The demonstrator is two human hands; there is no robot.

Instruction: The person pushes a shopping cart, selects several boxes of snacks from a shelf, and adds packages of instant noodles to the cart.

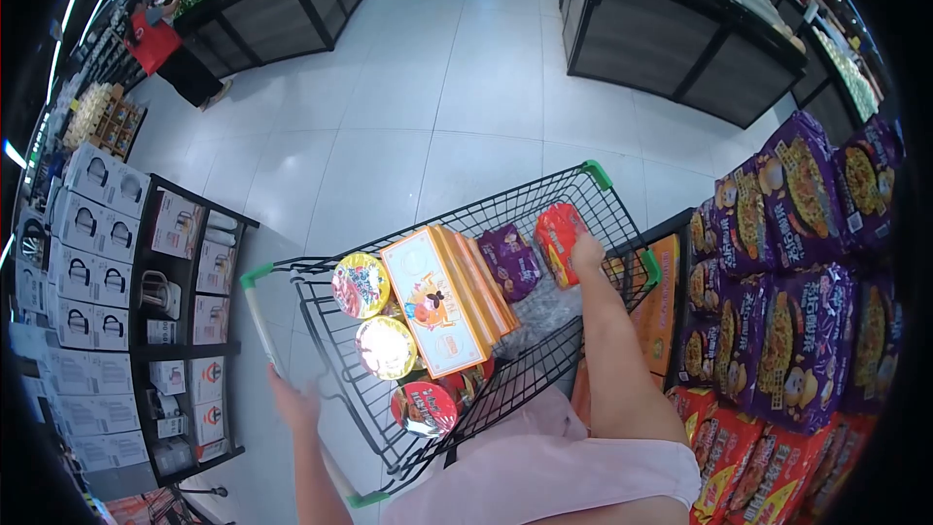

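My right hand [587, 256] reaches over the far part of a shopping cart [466, 202] and grips a red multipack of instant noodles [557, 233]. Beside that pack lies a purple noodle multipack [510, 261], on clear plastic packaging [544, 321]. Several orange-and-white cartons [435, 301] lean in a row in the cart's middle. Nearer the handle are a yellow-lidded tub [361, 286], another shiny-lidded tub [387, 348] and a red-lidded tub [425, 408]. My left hand [294, 403] is closed around the cart's handle [260, 326]; its thumb is slightly blurred.
Purple noodle multipacks [792, 340] are stacked at the right, above red ones [768, 457]. Boxed kettles [92, 233] and a dark shelf rack [190, 340] stand at the left. Dark display counters [671, 39] flank the tiled aisle [447, 68]. A person in red [155, 44] stands far left.
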